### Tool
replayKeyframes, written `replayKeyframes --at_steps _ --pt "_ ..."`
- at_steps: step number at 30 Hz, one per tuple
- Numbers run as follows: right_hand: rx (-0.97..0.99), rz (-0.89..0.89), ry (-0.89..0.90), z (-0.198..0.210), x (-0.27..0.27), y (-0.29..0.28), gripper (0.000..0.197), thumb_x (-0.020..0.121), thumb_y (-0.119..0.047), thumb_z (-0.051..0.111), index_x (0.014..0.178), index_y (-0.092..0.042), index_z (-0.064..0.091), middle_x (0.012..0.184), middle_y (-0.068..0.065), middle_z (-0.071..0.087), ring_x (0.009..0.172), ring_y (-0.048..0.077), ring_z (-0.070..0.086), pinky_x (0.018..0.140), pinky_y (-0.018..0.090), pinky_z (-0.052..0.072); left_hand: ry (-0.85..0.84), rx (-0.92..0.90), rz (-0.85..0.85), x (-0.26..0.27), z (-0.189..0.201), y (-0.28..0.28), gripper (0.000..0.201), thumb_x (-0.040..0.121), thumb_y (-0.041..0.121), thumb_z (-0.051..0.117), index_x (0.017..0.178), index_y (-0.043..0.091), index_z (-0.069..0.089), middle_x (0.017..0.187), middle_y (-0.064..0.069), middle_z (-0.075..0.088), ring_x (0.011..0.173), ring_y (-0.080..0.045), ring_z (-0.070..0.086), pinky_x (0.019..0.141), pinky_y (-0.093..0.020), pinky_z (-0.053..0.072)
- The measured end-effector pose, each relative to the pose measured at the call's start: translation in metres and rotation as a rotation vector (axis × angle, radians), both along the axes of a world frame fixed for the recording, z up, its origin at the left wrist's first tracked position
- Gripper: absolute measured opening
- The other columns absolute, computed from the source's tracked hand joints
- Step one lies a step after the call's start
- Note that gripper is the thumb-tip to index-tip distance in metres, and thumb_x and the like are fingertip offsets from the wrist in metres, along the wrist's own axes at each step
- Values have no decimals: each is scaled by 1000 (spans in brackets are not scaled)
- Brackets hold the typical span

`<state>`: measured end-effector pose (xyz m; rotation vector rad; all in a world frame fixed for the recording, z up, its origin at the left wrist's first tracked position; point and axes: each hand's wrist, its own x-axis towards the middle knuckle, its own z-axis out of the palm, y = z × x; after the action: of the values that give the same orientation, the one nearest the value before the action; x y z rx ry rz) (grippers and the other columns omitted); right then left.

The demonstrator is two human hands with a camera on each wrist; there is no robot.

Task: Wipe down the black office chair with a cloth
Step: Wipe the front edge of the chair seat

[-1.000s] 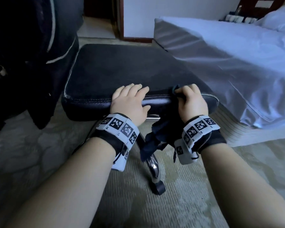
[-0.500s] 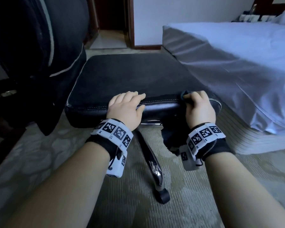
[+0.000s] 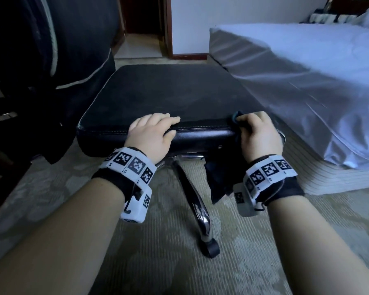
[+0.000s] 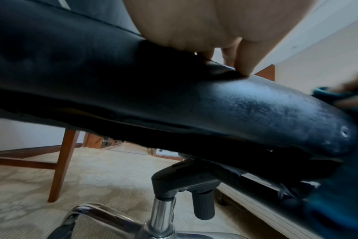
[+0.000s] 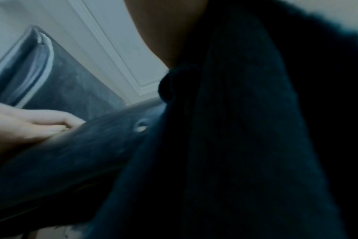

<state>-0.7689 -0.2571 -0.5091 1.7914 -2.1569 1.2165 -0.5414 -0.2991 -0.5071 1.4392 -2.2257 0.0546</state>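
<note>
The black office chair's seat (image 3: pixel 179 96) fills the middle of the head view, with its backrest (image 3: pixel 51 50) at the left. My left hand (image 3: pixel 153 130) lies flat over the seat's front edge, fingers straight on top and thumb against the padded rim (image 4: pixel 174 100). At the front right corner my right hand (image 3: pixel 258 135) grips a dark teal cloth (image 3: pixel 217 184) against the edge. The cloth's loose end hangs below the seat. In the right wrist view the cloth (image 5: pixel 235 145) covers most of the picture, and the left hand (image 5: pixel 31 126) shows beyond it.
A chrome base leg (image 3: pixel 196 205) with a black caster (image 3: pixel 211 250) runs toward me under the seat. A bed with pale sheets (image 3: pixel 307 71) stands close on the right. Patterned carpet (image 3: pixel 73 209) covers the floor. A wooden chair leg (image 4: pixel 61 165) stands beyond the seat.
My right hand has slid the cloth rightward along the seat's front edge toward the corner. The left hand has stayed on the edge. The head view has shifted slightly.
</note>
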Motion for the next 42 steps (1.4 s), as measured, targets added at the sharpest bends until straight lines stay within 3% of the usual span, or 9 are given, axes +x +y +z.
replayKeyframes --at_steps 5,8,13,17,22,27,34,38,42 --pt "102 -51 8 19 -14 9 22 91 -18 51 108 -22 64 113 6 53 102 29 54 77 35 42 15 58 29 -2 10 4 37 96 27 42 132 34 46 139 10 41 131 -15 30 110 -30 10" --pt "74 42 31 19 12 8 22 91 -17 50 108 -20 64 111 8 53 101 29 53 76 34 42 7 89 73 -17 23 4 39 93 22 45 131 29 46 136 5 40 131 -19 28 110 -32 9" --pt "-42 79 -25 -3 25 3 21 89 -12 51 104 -18 65 112 4 56 101 24 56 71 33 46 -140 46 -53 -57 14 1 54 96 44 34 147 33 18 156 9 12 145 -14 1 116 -33 -8" --pt "-97 42 -125 -11 16 3 22 90 -13 51 104 -21 65 113 -1 57 101 17 55 71 29 43 -138 -37 0 -61 -2 -2 59 90 55 15 144 35 26 152 11 25 143 -10 15 114 -29 2" --pt "-103 -107 -189 -14 -11 5 22 92 -16 50 108 -21 64 117 2 55 106 20 52 76 29 38 -120 -22 -7 -61 0 -2 47 98 45 27 144 36 27 152 12 26 142 -10 17 114 -28 4" --pt "-61 -284 -307 -23 -63 24 22 89 -8 52 109 -10 63 115 15 54 109 28 50 80 27 32 -112 -33 -11 -59 0 -4 46 98 44 28 143 38 28 151 13 27 141 -9 20 113 -28 7" --pt "-167 51 42 -9 -10 19 20 84 -8 57 100 -13 67 107 9 59 94 27 57 67 32 43 -60 -37 -5 -49 0 -1 43 97 43 32 140 39 35 149 14 33 140 -9 23 112 -28 9" --pt "-150 -94 -84 -20 -26 22 19 89 -13 53 104 -16 65 111 8 55 94 25 55 63 30 38 -72 -8 -8 -40 3 0 42 97 43 32 139 40 36 148 11 34 139 -13 24 113 -33 10" --pt "-237 -107 -281 -27 -41 29 17 89 -7 54 102 -7 64 108 14 55 89 10 43 67 16 28 -65 -3 -11 -41 6 5 42 97 46 30 138 38 38 147 7 36 138 -17 27 113 -35 11"
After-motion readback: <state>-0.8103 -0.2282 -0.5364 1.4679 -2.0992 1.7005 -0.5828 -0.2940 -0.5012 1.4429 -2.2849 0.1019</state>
